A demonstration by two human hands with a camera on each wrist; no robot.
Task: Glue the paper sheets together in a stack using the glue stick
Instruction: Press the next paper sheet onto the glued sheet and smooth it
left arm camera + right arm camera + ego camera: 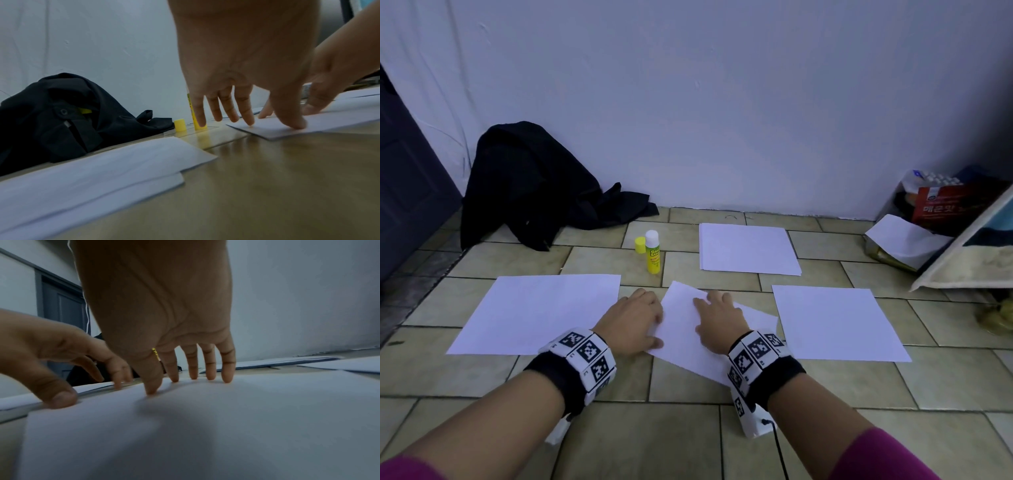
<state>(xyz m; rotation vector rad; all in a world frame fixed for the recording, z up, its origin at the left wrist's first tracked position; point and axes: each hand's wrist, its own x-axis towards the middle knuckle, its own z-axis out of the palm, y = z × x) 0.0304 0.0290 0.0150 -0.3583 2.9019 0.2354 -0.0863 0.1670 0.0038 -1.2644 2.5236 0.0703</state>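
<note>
Both hands lie on the skewed middle sheet (688, 329): the left hand (635, 317) rests straight fingers on its left edge, the right hand (719, 317) presses spread fingertips flat on top, neither gripping. The glue stick (652, 251) stands uncapped just beyond this sheet, its cap (640, 245) beside it. Left of the sheet lies another sheet (541, 313), right of it a third (835, 322), and beyond it a small pile (748, 248), so most gluing appears left. The sheet looks white and flat; any glue on it cannot be seen.

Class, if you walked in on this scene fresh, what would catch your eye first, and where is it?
First, the two hands at centre: the left hand and right hand press a tilted paper sheet flat on the tiled floor. Behind them the bright yellow glue stick stands upright, uncapped, with its cap beside it.
</note>
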